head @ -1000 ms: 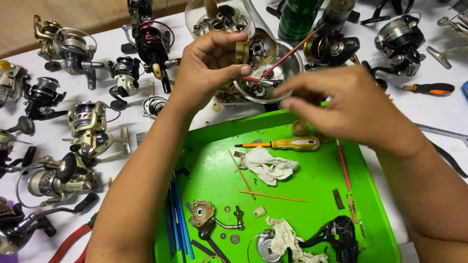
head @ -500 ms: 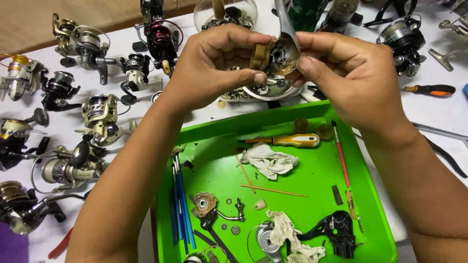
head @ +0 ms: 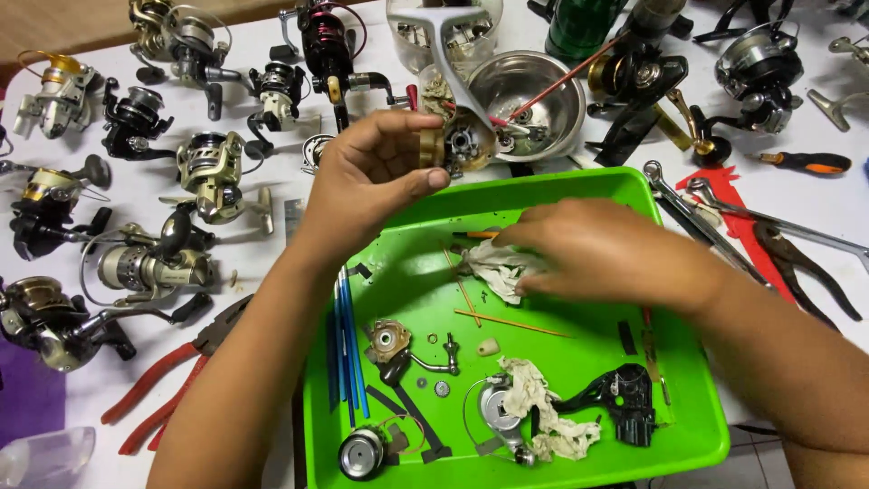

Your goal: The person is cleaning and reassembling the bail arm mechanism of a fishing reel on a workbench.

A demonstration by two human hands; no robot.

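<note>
My left hand (head: 376, 177) holds a fishing reel body (head: 457, 136) with a silver stem up above the far edge of the green tray (head: 697, 426). My right hand (head: 597, 249) reaches down into the tray and pinches a crumpled white rag (head: 493, 267); part of a yellow-handled screwdriver (head: 475, 235) peeks out beside it. In the tray lie a gear plate (head: 385, 340), small screws, thin wooden sticks (head: 507, 321), blue rods (head: 348, 335), a second rag (head: 543, 412), a black reel part (head: 620, 398) and a spool (head: 362, 453).
A steel bowl (head: 543, 95) with parts stands behind the tray. Several fishing reels (head: 149, 263) crowd the white table on the left and along the back. Red-handled pliers (head: 167, 380) lie front left; wrenches (head: 697, 217), dark pliers (head: 806, 272) and an orange screwdriver (head: 810, 163) lie right.
My right hand left the reel body and dropped into the tray onto the white rag. My left hand still holds the reel, now alone. The view shifted slightly.
</note>
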